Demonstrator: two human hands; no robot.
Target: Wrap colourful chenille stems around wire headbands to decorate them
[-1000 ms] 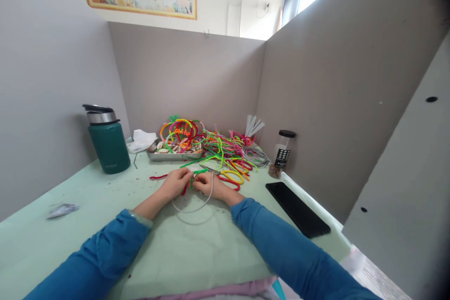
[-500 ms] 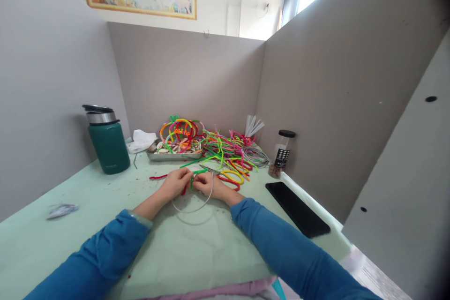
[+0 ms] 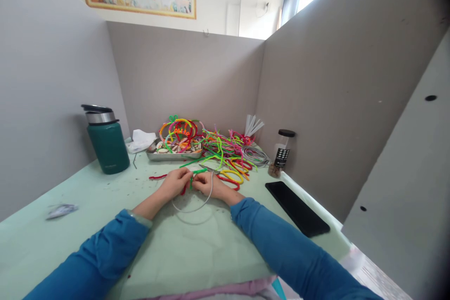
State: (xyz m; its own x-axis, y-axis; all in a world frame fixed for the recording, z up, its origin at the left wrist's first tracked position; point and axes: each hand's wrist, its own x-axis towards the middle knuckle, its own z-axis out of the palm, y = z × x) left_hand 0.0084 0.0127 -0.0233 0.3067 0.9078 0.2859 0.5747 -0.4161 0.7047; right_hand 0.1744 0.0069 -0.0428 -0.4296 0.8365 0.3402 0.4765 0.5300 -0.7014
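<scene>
My left hand (image 3: pixel 175 183) and my right hand (image 3: pixel 208 183) meet fingertip to fingertip over the middle of the table. Both are closed in a pinch on a green pipe cleaner (image 3: pixel 200 171), with its short end hanging between them. A thin pale grey wire (image 3: pixel 192 211) bows down in an open loop below the hands, its ends running up to the fingers. From beneath my left hand a red pipe cleaner (image 3: pixel 158 177) sticks out to the left. Scissors (image 3: pixel 232 177) lie just beyond my right hand, partly hidden. The fingers cover the exact join of wire and pipe cleaner.
Behind the hands stand a metal tray (image 3: pixel 175 156) with colourful hoops and a heap of pipe cleaners (image 3: pixel 225 147). Coiled grey wire (image 3: pixel 256 155), a black-lidded jar (image 3: pixel 282 153) and a phone (image 3: pixel 297 208) are on the right. A green bottle (image 3: pixel 108 147) stands left; partitions enclose the table.
</scene>
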